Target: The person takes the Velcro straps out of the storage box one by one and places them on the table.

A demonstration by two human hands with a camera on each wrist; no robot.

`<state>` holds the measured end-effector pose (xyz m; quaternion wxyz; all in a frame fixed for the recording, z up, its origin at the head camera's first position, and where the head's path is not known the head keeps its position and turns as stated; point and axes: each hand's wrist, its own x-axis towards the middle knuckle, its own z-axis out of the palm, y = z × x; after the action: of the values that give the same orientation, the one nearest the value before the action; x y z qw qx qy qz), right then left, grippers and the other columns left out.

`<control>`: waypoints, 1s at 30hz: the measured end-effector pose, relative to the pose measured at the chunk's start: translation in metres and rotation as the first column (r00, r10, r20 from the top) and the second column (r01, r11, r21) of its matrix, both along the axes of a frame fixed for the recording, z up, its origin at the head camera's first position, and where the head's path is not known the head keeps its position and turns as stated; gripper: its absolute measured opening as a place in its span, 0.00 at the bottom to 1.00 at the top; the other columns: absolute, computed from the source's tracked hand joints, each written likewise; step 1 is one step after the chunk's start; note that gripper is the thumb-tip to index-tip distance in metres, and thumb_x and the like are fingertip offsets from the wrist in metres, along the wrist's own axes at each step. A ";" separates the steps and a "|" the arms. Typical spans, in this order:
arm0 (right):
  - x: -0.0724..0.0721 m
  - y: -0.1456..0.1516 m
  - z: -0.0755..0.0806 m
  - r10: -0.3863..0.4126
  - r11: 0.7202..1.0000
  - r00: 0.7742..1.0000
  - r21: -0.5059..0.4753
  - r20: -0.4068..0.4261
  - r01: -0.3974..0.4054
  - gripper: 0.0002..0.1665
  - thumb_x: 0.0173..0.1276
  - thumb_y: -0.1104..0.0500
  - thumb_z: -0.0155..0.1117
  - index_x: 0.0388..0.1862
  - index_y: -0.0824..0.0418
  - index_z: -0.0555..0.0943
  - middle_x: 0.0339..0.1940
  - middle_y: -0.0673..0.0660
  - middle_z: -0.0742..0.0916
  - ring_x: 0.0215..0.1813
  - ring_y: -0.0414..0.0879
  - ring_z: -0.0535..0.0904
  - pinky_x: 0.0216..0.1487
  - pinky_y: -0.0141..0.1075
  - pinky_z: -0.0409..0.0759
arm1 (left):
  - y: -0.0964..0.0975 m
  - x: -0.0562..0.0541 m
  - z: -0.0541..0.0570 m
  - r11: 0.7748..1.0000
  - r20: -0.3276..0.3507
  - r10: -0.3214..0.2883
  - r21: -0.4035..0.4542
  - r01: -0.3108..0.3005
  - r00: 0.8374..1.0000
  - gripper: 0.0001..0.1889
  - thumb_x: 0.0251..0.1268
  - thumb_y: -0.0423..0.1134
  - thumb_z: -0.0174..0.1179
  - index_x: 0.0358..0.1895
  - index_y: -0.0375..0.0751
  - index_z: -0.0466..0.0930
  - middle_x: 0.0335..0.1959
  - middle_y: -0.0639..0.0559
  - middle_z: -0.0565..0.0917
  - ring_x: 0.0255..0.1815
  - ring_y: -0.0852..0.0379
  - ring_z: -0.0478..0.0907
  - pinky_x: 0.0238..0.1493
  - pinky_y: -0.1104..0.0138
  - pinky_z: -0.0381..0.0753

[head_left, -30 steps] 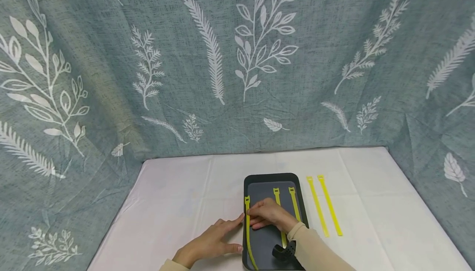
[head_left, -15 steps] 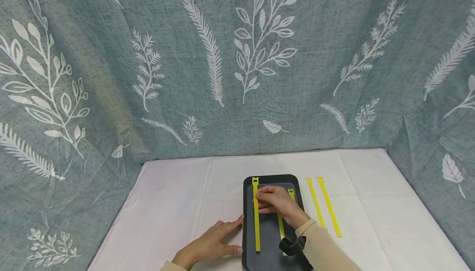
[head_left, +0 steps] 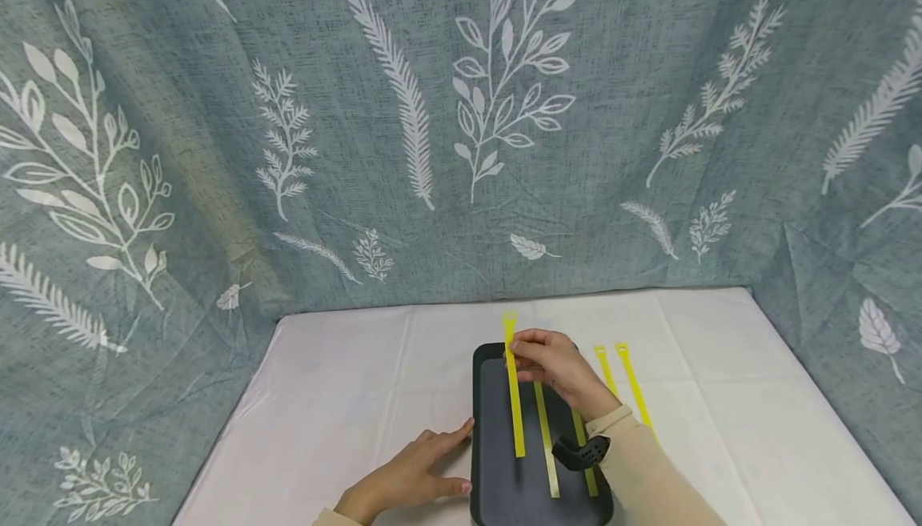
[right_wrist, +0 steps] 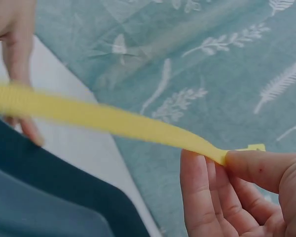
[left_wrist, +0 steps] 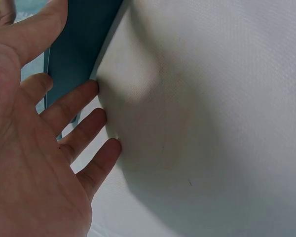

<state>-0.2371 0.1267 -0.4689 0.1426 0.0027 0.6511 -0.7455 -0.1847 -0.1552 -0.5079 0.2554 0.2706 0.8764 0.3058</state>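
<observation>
Between thumb and fingers my right hand point(head_left: 558, 366) pinches a yellow cable strap point(head_left: 515, 406) near its slotted head. The strap hangs above the dark grey tray point(head_left: 493, 478), its tail pointing toward me; in the right wrist view the strap point(right_wrist: 113, 121) stretches leftward from the pinch. Two more yellow straps lie lengthwise inside the tray, one in the middle point(head_left: 545, 438) and one at the right point(head_left: 584, 454), partly covered by my right hand and wrist. My left hand point(head_left: 414, 466) touches the tray's left side with fingers spread, and its palm point(left_wrist: 34, 153) holds nothing.
Two further yellow straps point(head_left: 635, 386) lie on the white-covered table point(head_left: 346, 398) right of the tray, partly hidden by my right arm. A teal curtain with white leaf prints point(head_left: 432, 254) rises behind the table. A black band point(head_left: 582, 454) circles my right wrist.
My right hand has lifted the pinched strap from the tray's left side, moving it up and to the right. The left hand has stayed at the tray's left edge.
</observation>
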 end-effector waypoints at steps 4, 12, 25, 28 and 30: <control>-0.003 0.009 0.010 -0.012 1.000 1.000 0.012 -0.018 0.012 0.20 0.76 0.57 0.62 0.59 0.70 0.78 0.39 0.49 0.87 0.38 0.39 0.84 0.43 0.33 0.85 | 0.000 0.000 0.001 1.000 0.004 -0.003 0.004 0.003 1.000 0.45 0.63 0.58 0.68 0.81 0.52 0.57 0.79 0.52 0.66 0.62 0.55 0.68 0.67 0.50 0.71; -0.009 0.028 0.029 -0.058 0.996 0.998 0.067 -0.022 0.059 0.22 0.76 0.56 0.62 0.61 0.68 0.77 0.42 0.48 0.86 0.40 0.41 0.84 0.43 0.35 0.86 | -0.001 0.001 0.002 1.000 -0.015 -0.021 0.006 0.021 1.000 0.45 0.65 0.58 0.66 0.81 0.49 0.56 0.80 0.50 0.64 0.63 0.54 0.69 0.67 0.48 0.70; -0.010 0.066 0.052 -0.096 0.988 0.993 0.112 -0.065 0.103 0.23 0.76 0.53 0.63 0.62 0.67 0.76 0.42 0.45 0.86 0.42 0.41 0.83 0.43 0.36 0.86 | 0.000 0.001 0.002 1.000 -0.012 -0.021 -0.001 0.021 1.000 0.45 0.65 0.58 0.66 0.81 0.50 0.56 0.80 0.51 0.65 0.62 0.56 0.68 0.67 0.48 0.71; -0.009 0.075 0.058 -0.105 0.984 0.992 0.137 -0.071 0.114 0.25 0.76 0.52 0.62 0.63 0.67 0.75 0.42 0.45 0.85 0.42 0.40 0.82 0.44 0.36 0.86 | 0.000 0.001 0.003 1.000 -0.008 -0.028 0.013 0.028 1.000 0.45 0.65 0.57 0.66 0.81 0.48 0.56 0.80 0.49 0.64 0.62 0.53 0.68 0.67 0.47 0.71; -0.008 0.081 0.063 -0.111 0.980 0.991 0.157 -0.071 0.121 0.27 0.76 0.51 0.62 0.66 0.67 0.73 0.43 0.45 0.85 0.42 0.40 0.82 0.46 0.37 0.86 | 0.000 0.002 0.003 0.999 -0.014 -0.033 0.022 0.034 0.999 0.45 0.65 0.56 0.66 0.80 0.47 0.56 0.80 0.48 0.64 0.62 0.53 0.69 0.66 0.48 0.71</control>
<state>-0.2454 0.2077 -0.4064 0.0780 0.0290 0.7121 -0.6971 -0.1831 -0.1552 -0.5044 0.2514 0.2901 0.8701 0.3092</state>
